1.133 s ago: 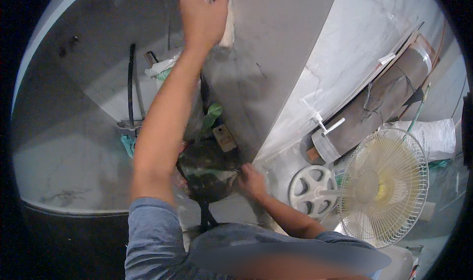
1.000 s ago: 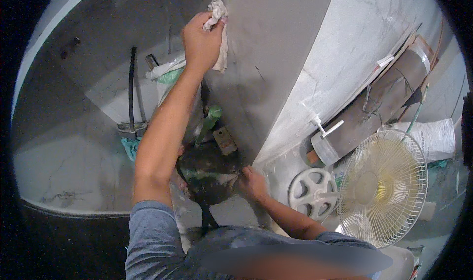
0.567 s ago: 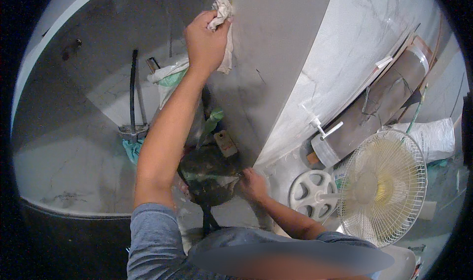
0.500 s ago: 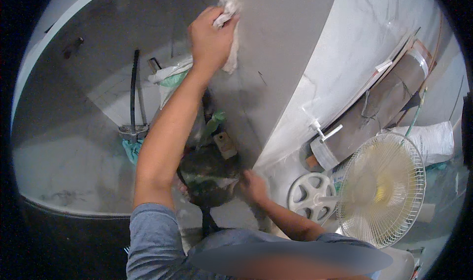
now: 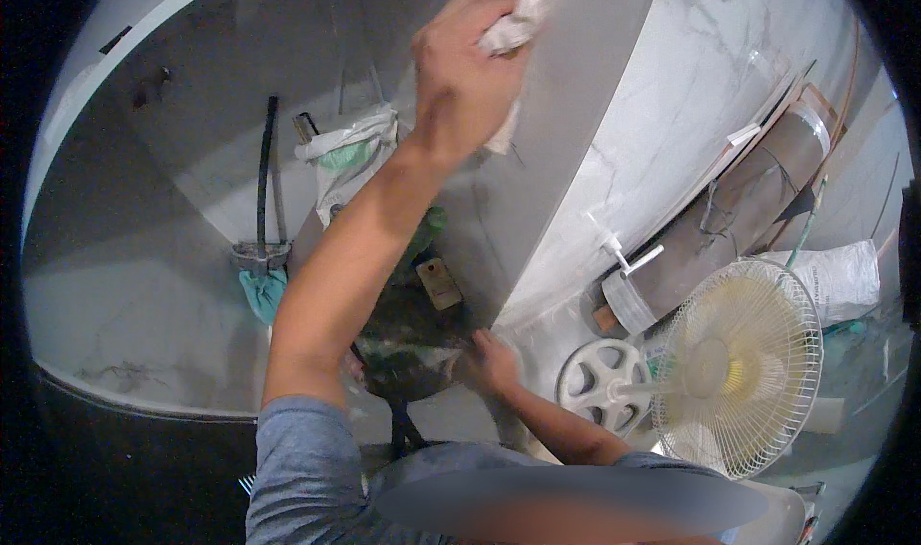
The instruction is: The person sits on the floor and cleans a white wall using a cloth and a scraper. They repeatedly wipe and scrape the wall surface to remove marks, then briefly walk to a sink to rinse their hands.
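High up in front of me, my left hand (image 5: 465, 80) is closed around a crumpled white rag (image 5: 523, 12) against the grey wall panel (image 5: 595, 56). A loose end of the rag shows below the wrist. Much lower, my right hand (image 5: 495, 363) is by the bottom of the panel's edge, and its fingers are too small and dark to read. Beside it is a dark, cluttered patch with a green plastic piece (image 5: 434, 226) and a pale tag-like rectangle with a hole (image 5: 439, 284).
A white round-caged fan (image 5: 739, 367) stands at the right, near a white spoked wheel (image 5: 602, 384). Behind them a long brown roll (image 5: 729, 209) leans by the marbled wall. On the left are a black-handled broom (image 5: 267, 176) with a teal cloth (image 5: 262, 294) and a white sack (image 5: 360, 152).
My left hand has moved right and slightly up across the panel with the rag. My right hand has stayed about where it was.
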Tool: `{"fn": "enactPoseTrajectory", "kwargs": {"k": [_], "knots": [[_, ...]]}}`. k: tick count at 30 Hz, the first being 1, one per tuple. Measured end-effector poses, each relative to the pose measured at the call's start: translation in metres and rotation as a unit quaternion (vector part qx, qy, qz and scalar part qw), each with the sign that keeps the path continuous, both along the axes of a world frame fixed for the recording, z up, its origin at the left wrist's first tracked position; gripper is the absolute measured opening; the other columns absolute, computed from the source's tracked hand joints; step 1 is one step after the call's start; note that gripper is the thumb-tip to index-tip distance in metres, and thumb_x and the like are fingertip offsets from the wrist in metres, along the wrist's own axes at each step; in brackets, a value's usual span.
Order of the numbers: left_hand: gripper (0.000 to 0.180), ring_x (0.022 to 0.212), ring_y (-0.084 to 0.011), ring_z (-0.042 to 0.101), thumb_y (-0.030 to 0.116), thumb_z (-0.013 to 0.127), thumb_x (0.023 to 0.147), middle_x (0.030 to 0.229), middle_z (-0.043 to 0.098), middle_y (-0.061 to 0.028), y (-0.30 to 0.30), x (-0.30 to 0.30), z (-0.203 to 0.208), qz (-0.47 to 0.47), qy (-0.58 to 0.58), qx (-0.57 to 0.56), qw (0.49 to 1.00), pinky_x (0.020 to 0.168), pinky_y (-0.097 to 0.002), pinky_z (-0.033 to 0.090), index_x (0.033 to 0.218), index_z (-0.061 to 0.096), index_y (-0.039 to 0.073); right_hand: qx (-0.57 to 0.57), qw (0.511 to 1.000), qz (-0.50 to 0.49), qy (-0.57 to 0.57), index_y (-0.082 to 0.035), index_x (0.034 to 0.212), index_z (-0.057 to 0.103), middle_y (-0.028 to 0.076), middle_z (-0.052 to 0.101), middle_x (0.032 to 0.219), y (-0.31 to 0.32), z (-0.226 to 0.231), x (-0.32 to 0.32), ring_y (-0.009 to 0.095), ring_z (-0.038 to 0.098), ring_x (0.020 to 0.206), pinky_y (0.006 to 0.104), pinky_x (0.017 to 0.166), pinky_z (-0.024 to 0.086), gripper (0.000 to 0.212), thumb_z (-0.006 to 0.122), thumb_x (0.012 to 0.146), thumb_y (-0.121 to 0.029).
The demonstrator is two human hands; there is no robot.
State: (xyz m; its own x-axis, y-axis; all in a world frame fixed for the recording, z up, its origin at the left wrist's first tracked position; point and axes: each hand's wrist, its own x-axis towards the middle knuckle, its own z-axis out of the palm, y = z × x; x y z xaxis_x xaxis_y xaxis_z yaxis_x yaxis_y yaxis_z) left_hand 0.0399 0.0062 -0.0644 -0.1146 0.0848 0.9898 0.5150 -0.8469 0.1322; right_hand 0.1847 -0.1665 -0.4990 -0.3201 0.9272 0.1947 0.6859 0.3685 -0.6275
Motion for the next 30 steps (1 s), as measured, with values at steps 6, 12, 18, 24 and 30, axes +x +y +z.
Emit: {"fn": "enactPoseTrajectory", "kwargs": {"k": [6,12,18,24,30], "knots": [[0.028,0.093,-0.0246,0.072,0.016,0.080,0.088,0.102,0.076,-0.0148,0.039,-0.043,-0.034,0.107,-0.078,-0.207,0.969,0.085,-0.0333,0.055,0.108,0.074,-0.002,-0.047,0.999,0.010,-0.005,-0.005,0.126,0.062,0.021,0.064,0.126,0.001,0.019,-0.010,0.045,0.065,0.108,0.0523,0.091,0.054,0.043,0.071,0.088,-0.023],[0.025,0.093,-0.0245,0.072,0.013,0.079,0.088,0.101,0.075,-0.0155,-0.004,-0.007,-0.011,-0.032,-0.055,-0.177,0.982,0.086,-0.0334,0.055,0.107,0.074,-0.001,0.042,0.999,0.001,-0.003,-0.005,0.119,0.064,0.022,0.067,0.119,0.002,-0.006,0.000,0.045,0.065,0.105,0.0516,0.088,0.054,0.037,0.072,0.086,-0.019],[0.031,0.099,-0.0221,0.071,0.016,0.081,0.088,0.107,0.074,-0.0143,-0.059,0.003,-0.007,-0.109,-0.007,-0.245,0.963,0.089,-0.0329,0.054,0.114,0.073,-0.001,0.027,0.999,0.020,0.016,-0.005,0.119,0.064,0.021,0.066,0.116,-0.006,0.005,-0.026,0.044,0.066,0.101,0.0509,0.085,0.054,0.035,0.071,0.087,-0.019],[0.025,0.094,-0.0126,0.068,0.017,0.075,0.096,0.107,0.074,-0.0043,-0.136,-0.050,-0.061,-0.350,-0.170,-0.437,0.811,0.087,-0.0314,0.055,0.115,0.072,0.002,0.003,0.988,-0.036,0.152,0.000,0.123,0.063,0.021,0.063,0.125,-0.004,-0.010,-0.007,0.041,0.065,0.106,0.0460,0.095,0.052,0.035,0.061,0.096,-0.022],[0.038,0.113,-0.0129,0.061,0.012,0.067,0.101,0.122,0.067,-0.0041,-0.186,-0.074,-0.121,-0.387,-0.323,-0.445,0.741,0.102,-0.0301,0.048,0.137,0.057,0.007,-0.081,0.860,-0.012,0.503,0.001,0.131,0.062,0.001,0.060,0.089,-0.009,0.119,0.014,0.011,0.054,0.082,0.0260,0.079,0.045,0.037,0.045,0.101,-0.011]]}}
